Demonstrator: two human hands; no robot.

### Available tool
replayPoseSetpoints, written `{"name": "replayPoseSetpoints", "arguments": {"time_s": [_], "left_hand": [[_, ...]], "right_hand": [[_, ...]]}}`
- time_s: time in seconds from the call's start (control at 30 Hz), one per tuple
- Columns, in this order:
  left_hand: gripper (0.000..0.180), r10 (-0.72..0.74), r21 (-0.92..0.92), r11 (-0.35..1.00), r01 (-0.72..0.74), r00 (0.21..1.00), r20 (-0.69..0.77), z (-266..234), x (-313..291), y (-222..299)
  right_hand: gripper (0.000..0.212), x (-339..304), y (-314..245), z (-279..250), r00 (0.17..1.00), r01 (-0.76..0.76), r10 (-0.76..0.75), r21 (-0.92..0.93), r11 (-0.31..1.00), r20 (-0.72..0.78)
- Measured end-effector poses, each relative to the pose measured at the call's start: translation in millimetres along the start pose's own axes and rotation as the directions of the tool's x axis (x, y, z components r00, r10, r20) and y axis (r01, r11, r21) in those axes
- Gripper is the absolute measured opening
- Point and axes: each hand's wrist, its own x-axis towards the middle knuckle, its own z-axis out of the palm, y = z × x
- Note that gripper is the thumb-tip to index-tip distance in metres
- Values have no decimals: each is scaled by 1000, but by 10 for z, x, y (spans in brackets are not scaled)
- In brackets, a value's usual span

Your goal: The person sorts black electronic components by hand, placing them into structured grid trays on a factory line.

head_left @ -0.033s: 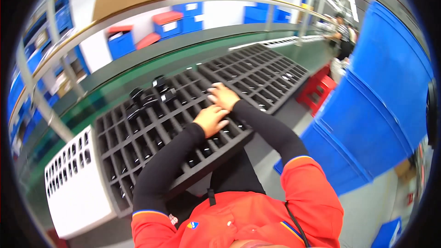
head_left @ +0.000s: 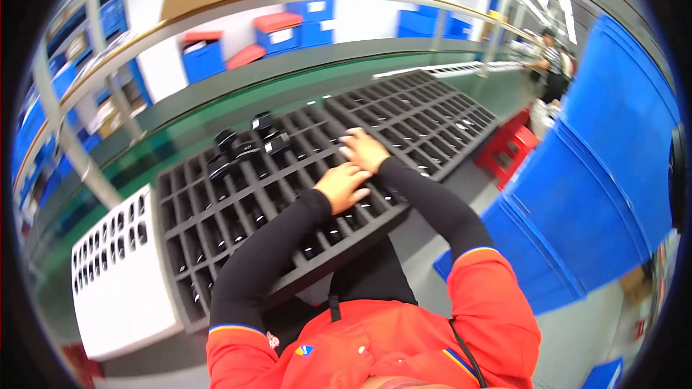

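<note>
A dark grey tray (head_left: 241,194), split into many compartments holding small shiny black parts, lies in front of me. Above its right portion, my left hand (head_left: 342,186) has its thumb apart from the fingers. My right hand (head_left: 366,150) is just beyond it, its fingers pointing left and spread a little. The two hands nearly touch, and I see nothing held in either; what lies under the palms is hidden. Several larger black pieces (head_left: 249,145) rest on top of the tray's far side, left of my hands. A second dark tray (head_left: 418,119) adjoins on the right.
A white slotted tray (head_left: 119,295) stands at the left end. Beyond runs a green conveyor belt (head_left: 169,130) with a rail above. Blue bins with red lids (head_left: 277,23) sit behind it. Big blue crates (head_left: 569,194) and a red stool (head_left: 508,150) are at right; another person (head_left: 553,65) stands farther off.
The surroundings have shifted slightly rightward in the picture. Both hands stay over the same part of the tray, with hardly any change in their pose.
</note>
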Motion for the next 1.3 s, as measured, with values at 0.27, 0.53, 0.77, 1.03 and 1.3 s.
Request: {"name": "replayPoseSetpoints", "arguments": {"time_s": [0.27,0.53,0.77,1.03,1.3], "left_hand": [[32,-258,300,912,282,959,-117,-1485,-972,-170],[30,-813,208,362,909,416,-406,-2494,-2406,-1207],[25,-872,219,305,927,364,-328,-2249,-2423,-1740],[30,-914,328,320,889,380,-139,-2469,-2697,-2249],[55,-959,361,260,895,283,-11,-2458,-2457,-2162]], "right_hand": [[28,-50,-430,-289,996,53,-48,70,996,-72],[20,-147,-654,-457,996,56,-58,-33,998,-70],[34,153,-449,-799,992,-9,35,-219,976,117],[23,1656,384,-118,995,-66,65,-18,998,-77],[32,1946,916,388,904,-414,422,-99,905,70]]}}
